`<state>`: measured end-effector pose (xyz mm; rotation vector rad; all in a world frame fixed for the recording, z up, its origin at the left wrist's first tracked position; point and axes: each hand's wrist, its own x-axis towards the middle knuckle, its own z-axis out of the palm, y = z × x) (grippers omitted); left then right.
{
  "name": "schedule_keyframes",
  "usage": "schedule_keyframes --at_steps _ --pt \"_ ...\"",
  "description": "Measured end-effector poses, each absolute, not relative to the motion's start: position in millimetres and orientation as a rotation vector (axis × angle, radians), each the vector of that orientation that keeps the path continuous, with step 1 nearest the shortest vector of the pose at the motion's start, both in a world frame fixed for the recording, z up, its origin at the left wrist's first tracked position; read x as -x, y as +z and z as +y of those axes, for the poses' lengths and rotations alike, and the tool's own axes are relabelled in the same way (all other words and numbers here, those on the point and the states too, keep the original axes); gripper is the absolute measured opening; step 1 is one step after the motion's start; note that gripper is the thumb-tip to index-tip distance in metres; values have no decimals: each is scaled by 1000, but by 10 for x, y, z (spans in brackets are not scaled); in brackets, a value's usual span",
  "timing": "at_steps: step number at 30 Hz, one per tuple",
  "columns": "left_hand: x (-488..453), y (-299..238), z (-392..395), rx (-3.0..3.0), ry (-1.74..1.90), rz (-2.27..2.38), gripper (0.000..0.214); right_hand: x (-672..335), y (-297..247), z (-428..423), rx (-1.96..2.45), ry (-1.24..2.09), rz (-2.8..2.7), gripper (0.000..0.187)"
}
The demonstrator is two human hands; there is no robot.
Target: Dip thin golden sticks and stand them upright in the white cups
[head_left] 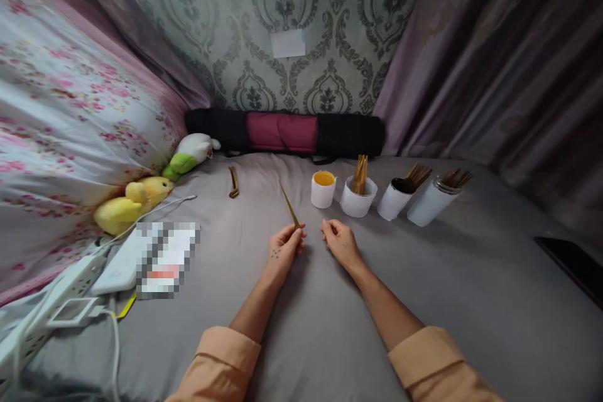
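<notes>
My left hand is closed in a pinch on the lower end of a thin gold-coloured stick. The stick slants up and away, tapering toward its far end; its exact kind does not show. A short gap to the right, my right hand is closed with curled fingers, hiding whatever they may hold. Beyond it stand a white cup with a yellow inside and a wider white cup holding upright gold sticks. Small gold spoon-like pieces lie farther left.
Two tilted white containers, one and a taller one, hold brownish-gold sticks at right. A dark phone-like slab lies far right. Plush toys, a power strip and cables line the left. A black-and-maroon roll lies at the back.
</notes>
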<state>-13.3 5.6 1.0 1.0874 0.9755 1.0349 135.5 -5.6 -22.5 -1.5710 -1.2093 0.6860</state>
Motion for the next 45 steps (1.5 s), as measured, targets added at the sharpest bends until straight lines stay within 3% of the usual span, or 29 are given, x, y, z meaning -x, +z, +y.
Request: schedule_keyframes --at_steps 18,45 --pt "196 -49 -5 -1785 1167 1049 28 -1360 -77 -98 1437 814 -1114 40" --pt "258 -98 -39 -2379 821 1107 35 -1294 49 -163 1249 975 -1035 27"
